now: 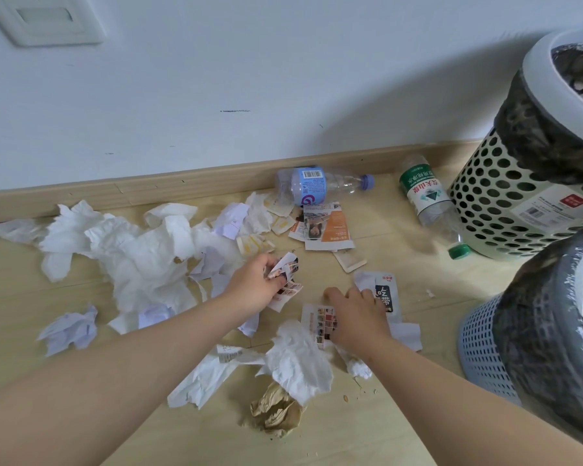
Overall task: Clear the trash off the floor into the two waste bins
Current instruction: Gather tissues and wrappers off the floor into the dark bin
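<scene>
Gathering is on here! The left hand (256, 284) curls tight round a bunch of torn paper scraps (285, 274). The right hand (357, 314) lies over a printed scrap (318, 319) on the floor (367, 432), beside a sachet (386, 297); whether it pinches anything, I cannot tell. Tissues (142, 250) sprawl to the left. Next, I reckon: secure that scrap, then swing right to the blue bin (482, 348) or white bin (505, 210).
</scene>
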Motion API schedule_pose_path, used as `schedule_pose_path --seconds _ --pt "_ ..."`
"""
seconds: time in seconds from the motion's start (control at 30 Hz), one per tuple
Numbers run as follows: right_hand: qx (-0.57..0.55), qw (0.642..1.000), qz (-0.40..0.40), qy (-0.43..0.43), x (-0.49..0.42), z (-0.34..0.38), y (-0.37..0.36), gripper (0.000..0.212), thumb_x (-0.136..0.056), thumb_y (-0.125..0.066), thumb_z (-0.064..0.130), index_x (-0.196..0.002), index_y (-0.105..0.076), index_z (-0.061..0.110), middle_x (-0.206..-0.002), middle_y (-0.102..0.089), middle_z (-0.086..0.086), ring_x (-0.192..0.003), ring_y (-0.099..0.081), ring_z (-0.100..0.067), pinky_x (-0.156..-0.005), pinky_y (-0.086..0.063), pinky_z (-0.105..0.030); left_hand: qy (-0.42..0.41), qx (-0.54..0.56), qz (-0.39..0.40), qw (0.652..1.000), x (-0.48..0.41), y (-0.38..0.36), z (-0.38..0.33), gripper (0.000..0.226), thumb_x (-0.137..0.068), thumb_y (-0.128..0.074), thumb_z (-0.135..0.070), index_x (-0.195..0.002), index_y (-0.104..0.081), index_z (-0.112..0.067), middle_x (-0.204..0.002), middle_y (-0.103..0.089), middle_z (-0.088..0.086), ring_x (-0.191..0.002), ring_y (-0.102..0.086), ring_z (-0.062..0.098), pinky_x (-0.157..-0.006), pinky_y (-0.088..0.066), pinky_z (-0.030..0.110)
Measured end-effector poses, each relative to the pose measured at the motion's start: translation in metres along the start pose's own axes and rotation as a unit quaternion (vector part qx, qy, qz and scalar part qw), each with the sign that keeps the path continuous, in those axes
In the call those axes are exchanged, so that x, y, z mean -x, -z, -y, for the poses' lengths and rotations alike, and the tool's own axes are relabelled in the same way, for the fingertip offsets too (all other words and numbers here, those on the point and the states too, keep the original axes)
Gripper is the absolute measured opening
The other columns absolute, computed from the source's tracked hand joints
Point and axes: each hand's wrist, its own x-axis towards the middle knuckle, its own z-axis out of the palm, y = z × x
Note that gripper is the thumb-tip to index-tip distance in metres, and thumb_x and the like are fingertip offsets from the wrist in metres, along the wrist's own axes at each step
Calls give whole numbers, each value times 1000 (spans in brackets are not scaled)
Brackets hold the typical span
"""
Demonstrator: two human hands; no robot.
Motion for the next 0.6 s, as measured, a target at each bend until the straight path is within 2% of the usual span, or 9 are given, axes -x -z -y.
schedule_pose_path --seconds 0.07,0.17,0.23,0.27,0.37,0.43,0.47,0.53,0.6 --pt "-1 1000 -22 1 -3 2 2 37 -90 -49 12 -125 -43 22 -121 -52 -6 -117 -41 -27 -98 -29 -36 -7 -11 1 1000 2 0 -2 26 -92 -56 -16 -116 -49 -23 -112 -53 -1 -79 -54 14 -57 -40 18" --pt "-62 997 -45 -23 -8 6 11 19 -93 -43 12 -108 -53 19 -110 -62 -4 -111 -47 -27 -92 -31 -37 -28 25 -3 999 2 2 -4 56 -92 -56 -13 -139 -32 -30 -131 -45 -5 -88 -54 13 -71 -46 23" --pt "-142 987 -54 -61 -12 8 18 11 -95 -40 17 -94 -51 19 -100 -63 -5 -104 -51 -29 -88 -32 -36 -10 68 -14 998 2 4 -10 61 -91 -57 -14 -143 -28 -28 -126 -46 -5 -85 -55 12 -69 -47 24" --pt "-196 975 -54 -90 -14 9 22 10 -95 -40 19 -90 -48 19 -94 -62 -5 -99 -54 -30 -85 -36 -36 4 87 -17 996 2 4 -13 56 -91 -57 -15 -141 -33 -25 -122 -50 -3 -82 -55 10 -65 -45 21" --pt "-405 894 -85 -171 -18 14 35 13 -95 -42 19 -87 -52 19 -80 -61 -1 -79 -60 -26 -71 -49 -34 34 142 -15 989 1 4 -20 20 -92 -56 -15 -112 -57 -18 -95 -61 -1 -74 -55 9 -57 -41 20" --pt "-499 838 -106 -193 -20 18 43 16 -95 -42 13 -88 -56 19 -81 -62 -1 -72 -58 -22 -63 -48 -30 60 199 -10 978 2 3 -25 3 -91 -57 -17 -92 -59 -19 -85 -61 -1 -75 -57 13 -57 -39 22" --pt "-537 815 -106 -193 -21 20 46 18 -94 -43 12 -87 -57 19 -86 -65 -4 -75 -58 -23 -61 -47 -29 66 219 -4 973 1 1 -26 6 -91 -57 -19 -86 -58 -20 -85 -61 0 -79 -57 17 -59 -39 24" --pt "-617 763 -80 -177 -21 27 49 19 -93 -47 10 -82 -60 18 -88 -67 -8 -74 -59 -22 -57 -48 -26 71 230 5 971 0 -2 -28 8 -92 -56 -21 -84 -56 -22 -87 -60 1 -80 -55 17 -60 -38 25" --pt "-688 710 -36 -146 -19 34 50 20 -92 -51 6 -78 -61 17 -82 -68 -11 -67 -59 -20 -55 -50 -23 64 217 2 974 0 -5 -30 3 -93 -54 -21 -92 -55 -19 -86 -58 0 -75 -53 13 -55 -37 24"
